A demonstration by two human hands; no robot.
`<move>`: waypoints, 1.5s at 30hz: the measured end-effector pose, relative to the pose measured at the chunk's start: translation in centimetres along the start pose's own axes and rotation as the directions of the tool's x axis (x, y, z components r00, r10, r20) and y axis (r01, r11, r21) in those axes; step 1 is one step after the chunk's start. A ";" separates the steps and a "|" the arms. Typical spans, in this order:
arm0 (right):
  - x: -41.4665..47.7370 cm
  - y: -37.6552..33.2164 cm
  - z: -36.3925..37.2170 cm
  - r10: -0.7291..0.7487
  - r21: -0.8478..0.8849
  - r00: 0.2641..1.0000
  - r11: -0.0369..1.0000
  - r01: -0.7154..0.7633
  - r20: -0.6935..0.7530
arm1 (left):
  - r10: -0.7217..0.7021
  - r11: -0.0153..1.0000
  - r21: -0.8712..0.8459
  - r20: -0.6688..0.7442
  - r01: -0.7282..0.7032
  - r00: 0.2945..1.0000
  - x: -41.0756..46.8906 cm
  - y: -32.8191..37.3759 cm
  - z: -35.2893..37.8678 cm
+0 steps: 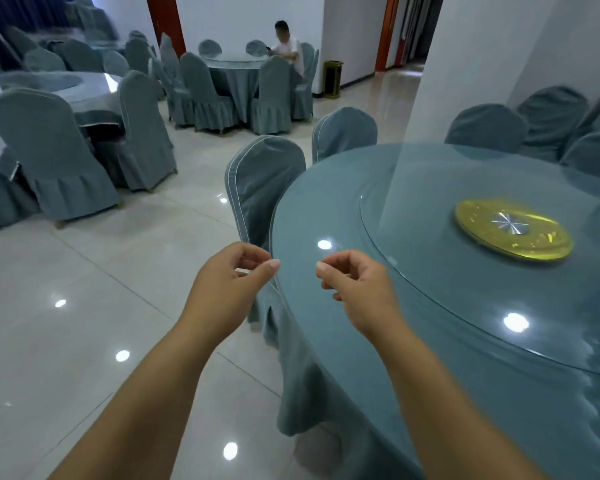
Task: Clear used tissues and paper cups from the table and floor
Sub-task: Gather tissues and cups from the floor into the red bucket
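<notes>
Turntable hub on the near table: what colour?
The hub is gold with a silver centre; head view.

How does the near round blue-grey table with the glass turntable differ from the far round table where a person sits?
The near round blue-grey table shows a gold disc at the centre of its glass turntable; on the far round table no such disc is visible. A person sits at the far table; nobody is seen seated at the near table. Both have blue-grey cloths.
</notes>
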State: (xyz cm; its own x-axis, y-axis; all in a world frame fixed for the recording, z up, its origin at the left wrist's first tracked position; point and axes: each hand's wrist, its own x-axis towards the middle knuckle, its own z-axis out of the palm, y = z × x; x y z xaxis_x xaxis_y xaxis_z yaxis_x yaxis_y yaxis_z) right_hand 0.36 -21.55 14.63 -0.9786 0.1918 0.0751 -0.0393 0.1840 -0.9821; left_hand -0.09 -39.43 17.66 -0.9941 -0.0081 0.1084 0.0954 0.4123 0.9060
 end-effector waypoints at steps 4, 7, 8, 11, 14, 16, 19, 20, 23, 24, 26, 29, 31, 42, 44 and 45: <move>7.9 -1.0 2.5 -0.020 0.018 0.999 1.000 0.021 -0.039 | 0.045 0.999 -0.011 0.005 -0.045 0.999 8.4 0.4 -0.8; 12.7 -1.0 4.9 -0.012 0.011 0.998 1.000 0.012 -0.057 | 0.064 0.997 -0.038 0.029 -0.063 0.998 14.1 -0.1 -1.8; 14.3 -1.0 5.8 -0.008 0.011 0.997 1.000 0.008 -0.071 | 0.074 0.997 -0.039 0.045 -0.073 0.996 16.0 -0.5 -2.2; 18.8 -1.1 9.0 -0.001 0.022 0.990 1.000 0.005 -0.143 | 0.108 0.994 -0.035 0.094 -0.105 0.990 21.9 -2.1 -4.1; 22.8 -1.5 13.0 0.005 0.044 0.978 0.999 0.004 -0.207 | 0.131 0.991 -0.055 0.142 -0.124 0.981 27.5 -4.3 -6.8; 25.5 -2.0 16.0 0.015 0.048 0.970 0.999 -0.003 -0.244 | 0.140 0.990 -0.060 0.177 -0.132 0.974 31.2 -5.5 -8.8; 29.4 -2.8 19.9 0.017 0.044 0.958 0.999 -0.005 -0.287 | 0.151 0.987 -0.082 0.214 -0.136 0.965 36.7 -6.8 -11.3; 30.7 -3.0 21.1 0.018 0.036 0.955 0.999 -0.007 -0.295 | 0.155 0.986 -0.089 0.220 -0.138 0.963 38.5 -7.2 -12.0; 34.5 -3.4 23.9 0.034 0.014 0.951 0.999 -0.031 -0.307 | 0.160 0.984 -0.112 0.238 -0.137 0.958 43.5 -8.4 -13.6; 35.8 -3.5 24.7 0.036 0.015 0.949 0.999 -0.033 -0.314 | 0.162 0.984 -0.115 0.250 -0.137 0.955 45.2 -8.9 -14.0; 38.6 -3.4 26.1 0.039 0.020 0.941 0.999 -0.034 -0.337 | 0.167 0.984 -0.114 0.279 -0.140 0.945 48.7 -9.7 -14.5; 43.9 -3.0 28.2 0.048 0.035 0.934 0.999 -0.039 -0.354 | 0.182 0.981 -0.120 0.294 -0.152 0.938 54.8 -10.9 -15.0; 47.8 -2.4 29.5 0.047 0.047 0.929 0.998 -0.032 -0.366 | 0.193 0.980 -0.115 0.301 -0.165 0.934 59.0 -11.6 -15.0; 68.5 -2.0 33.7 0.091 0.038 0.877 0.996 -0.083 -0.473 | 0.157 0.985 -0.137 0.415 -0.109 0.896 81.7 -14.9 -13.5; 71.7 -1.8 34.2 0.085 0.011 0.865 0.996 -0.092 -0.495 | 0.156 0.984 -0.150 0.443 -0.099 0.883 85.3 -15.4 -12.9; 73.1 -1.6 34.5 0.089 0.009 0.858 0.995 -0.098 -0.506 | 0.158 0.983 -0.156 0.455 -0.097 0.876 86.9 -15.6 -12.6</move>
State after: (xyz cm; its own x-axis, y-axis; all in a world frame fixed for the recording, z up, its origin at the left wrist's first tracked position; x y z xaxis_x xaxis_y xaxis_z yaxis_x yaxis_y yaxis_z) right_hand -78.10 -41.09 15.74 -0.7408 0.6687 0.0642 0.0551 0.1558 -0.9863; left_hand -87.34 -58.03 18.15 -0.8798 0.4724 0.0526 0.1984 0.2645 0.9438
